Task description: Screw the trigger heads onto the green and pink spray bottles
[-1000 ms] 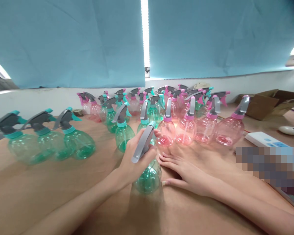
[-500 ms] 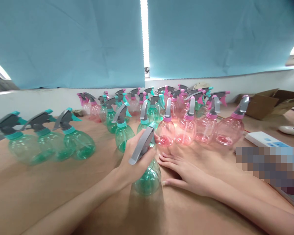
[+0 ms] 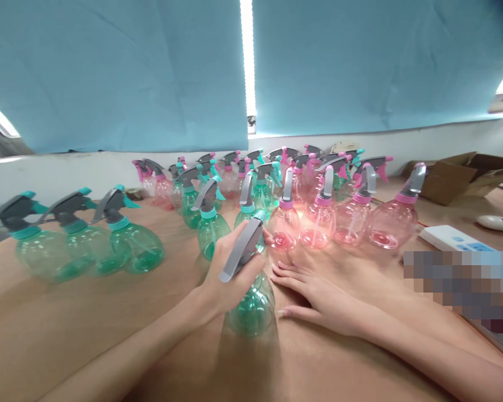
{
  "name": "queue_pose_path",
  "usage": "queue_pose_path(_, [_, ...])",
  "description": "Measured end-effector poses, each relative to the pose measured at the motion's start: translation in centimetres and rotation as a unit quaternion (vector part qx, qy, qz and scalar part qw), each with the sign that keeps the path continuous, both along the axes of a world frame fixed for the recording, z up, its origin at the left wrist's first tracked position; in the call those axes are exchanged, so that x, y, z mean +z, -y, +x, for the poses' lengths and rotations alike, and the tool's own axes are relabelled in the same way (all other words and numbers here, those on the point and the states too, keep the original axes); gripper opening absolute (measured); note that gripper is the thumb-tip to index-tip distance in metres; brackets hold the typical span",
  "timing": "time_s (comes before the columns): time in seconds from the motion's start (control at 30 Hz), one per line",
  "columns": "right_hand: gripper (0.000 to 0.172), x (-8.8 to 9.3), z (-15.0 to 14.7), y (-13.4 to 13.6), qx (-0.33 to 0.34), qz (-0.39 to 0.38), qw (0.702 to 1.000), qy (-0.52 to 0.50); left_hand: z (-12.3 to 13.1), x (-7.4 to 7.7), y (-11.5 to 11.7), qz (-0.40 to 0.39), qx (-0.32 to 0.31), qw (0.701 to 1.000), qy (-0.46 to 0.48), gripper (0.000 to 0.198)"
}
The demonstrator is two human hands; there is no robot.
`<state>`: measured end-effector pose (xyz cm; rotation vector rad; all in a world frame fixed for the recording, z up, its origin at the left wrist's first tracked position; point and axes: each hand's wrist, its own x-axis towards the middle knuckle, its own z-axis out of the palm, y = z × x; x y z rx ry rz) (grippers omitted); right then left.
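My left hand is wrapped round the neck of a green spray bottle with a grey and teal trigger head. The hand hides the bottle's collar. My right hand lies flat on the table, fingers stretched out toward that bottle, holding nothing. Just beyond the hands stand pink spray bottles with grey handles, several in a row. Two more green spray bottles are behind my left hand. To the left, three green spray bottles stand side by side.
Further back, many pink and green spray bottles crowd near the wall. At the right are an open cardboard box, a white computer mouse and a white power strip. Blue sheets hang behind the table.
Almost nothing differs. My left hand keeps its hold on the green spray bottle, and my right hand stays flat on the table. The view has shifted very slightly.
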<state>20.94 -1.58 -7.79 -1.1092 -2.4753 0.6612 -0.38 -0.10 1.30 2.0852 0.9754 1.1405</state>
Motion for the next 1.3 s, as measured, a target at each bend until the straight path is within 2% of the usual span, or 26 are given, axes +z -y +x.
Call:
queue_pose_path(0.17, [0.069, 0.2, 0.0, 0.0, 0.004, 0.002, 1.0, 0.009, 0.1, -0.8, -0.3, 0.007, 0.0, 1.0, 0.024, 0.029])
queue_pose_path(0.43, [0.067, 0.8, -0.2, 0.1, 0.008, 0.004, 1.0, 0.018, 0.1, -0.9, -0.1, 0.023, 0.006, 0.999, 0.023, 0.032])
queue_pose_path(0.6, [0.069, 2.1, -0.2, -0.1, 0.026, -0.033, 0.998, 0.038, 0.0, -1.0, -0.1, 0.034, 0.019, 0.999, 0.006, 0.029])
queue_pose_path(0.73, [0.075, 3.8, -1.0, 0.4, 0.004, -0.052, 0.998, 0.017, -0.3, -1.0, 0.1, 0.044, 0.032, 0.998, 0.007, 0.032])
queue_pose_path(0.87, [0.077, 6.0, -3.6, 1.3, 0.007, -0.025, 0.999, -0.039, -1.6, -0.8, 0.5, 0.038, 0.049, 0.998, 0.007, 0.033])
queue_pose_path(0.97, [0.069, 7.1, -6.5, 1.6, -0.001, -0.014, 0.999, -0.052, -3.3, -0.9, 0.9, 0.03, 0.075, 0.997, -0.004, 0.03])
queue_pose_path(1.17, [0.051, 6.4, -12.7, 0.9, -0.017, 0.022, 0.996, -0.084, -8.0, -1.0, 1.5, 0.008, 0.127, 0.992, -0.014, 0.032])
queue_pose_path(1.3, [0.042, 6.8, -16.3, 0.8, -0.013, 0.03, 0.994, -0.108, -11.0, -0.4, 1.6, -0.013, 0.168, 0.985, -0.021, 0.039])
